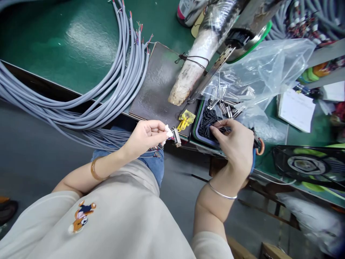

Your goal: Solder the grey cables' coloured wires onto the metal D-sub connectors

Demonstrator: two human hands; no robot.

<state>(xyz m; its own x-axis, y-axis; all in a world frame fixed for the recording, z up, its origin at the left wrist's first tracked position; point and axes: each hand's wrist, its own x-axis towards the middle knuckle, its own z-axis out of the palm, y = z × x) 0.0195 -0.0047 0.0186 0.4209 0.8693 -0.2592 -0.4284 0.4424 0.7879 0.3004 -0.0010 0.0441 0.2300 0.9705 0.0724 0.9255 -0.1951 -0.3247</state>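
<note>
My left hand (pixel 151 138) is closed, thumb and fingers pinching a connector (pixel 176 137) with a metal shell and thin wires behind it. White material, perhaps tape, covers its fingertips. My right hand (pixel 235 142) reaches over a tray (pixel 197 133) of short black tube pieces (pixel 206 122). Its thumb and forefinger are drawn together at the pieces; what lies between them is too small to make out. Several metal connectors (pixel 229 108) lie at the tray's far side. Yellow-handled snips (pixel 184 122) rest between the hands, left of the tray.
Bundled grey cables (pixel 107 97) with stripped ends curve over the bench's left edge. A soldering iron stand (pixel 215 72) and a wrapped white roll (pixel 192 72) lean above the dark mat (pixel 156 86). A clear plastic bag (pixel 272 72), a paper pad (pixel 296 108) and a black fan (pixel 307 165) are rightward.
</note>
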